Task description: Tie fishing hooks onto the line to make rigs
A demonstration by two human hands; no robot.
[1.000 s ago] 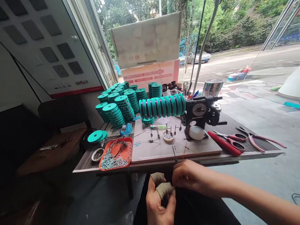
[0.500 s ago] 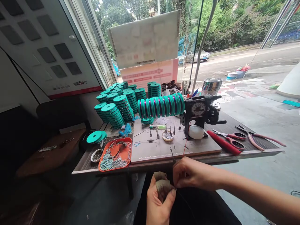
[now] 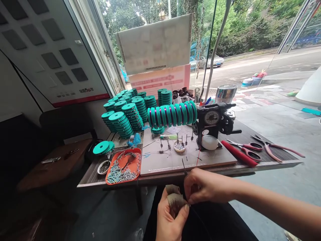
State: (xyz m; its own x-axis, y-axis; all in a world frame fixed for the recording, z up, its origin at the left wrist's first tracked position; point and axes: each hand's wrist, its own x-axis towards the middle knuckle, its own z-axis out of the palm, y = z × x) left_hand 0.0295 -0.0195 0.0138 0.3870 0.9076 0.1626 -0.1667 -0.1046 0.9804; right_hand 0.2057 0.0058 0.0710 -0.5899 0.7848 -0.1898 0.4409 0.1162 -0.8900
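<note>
The left hand (image 3: 170, 214) is held above the dark-clothed lap (image 3: 220, 221), a beige cloth wrap (image 3: 176, 200) around one finger and another on the finger beyond it; its thumb presses against the nearer wrapped finger, and whatever lies between them is too small to tell; the right hand (image 3: 198, 187) is just beside it, palm inward, its thumb and forefinger pinched together close to the left thumb tip, on something too fine to make out; a thin dark stem (image 3: 183, 164) stands up just beyond the right hand's knuckles, in front of the board's near edge, though I cannot tell whether the fingers grip it; an orange-red line (image 3: 198, 158) slants down the pale board (image 3: 155, 164) towards that hand; on the board stands a black hand-cranked winder (image 3: 212, 117) with a dial, a row of teal line spools (image 3: 172, 114) along its shaft; a small bowl (image 3: 180, 151) of pale beads sits below the row; to the left, an orange tray (image 3: 140, 160) holds silvery and bluish small parts, with stacked teal spools (image 3: 120, 125) behind; to the right, red-handled scissors (image 3: 255, 146) and pink-handled pliers (image 3: 273, 155) lie on the wooden table (image 3: 94, 176).
</note>
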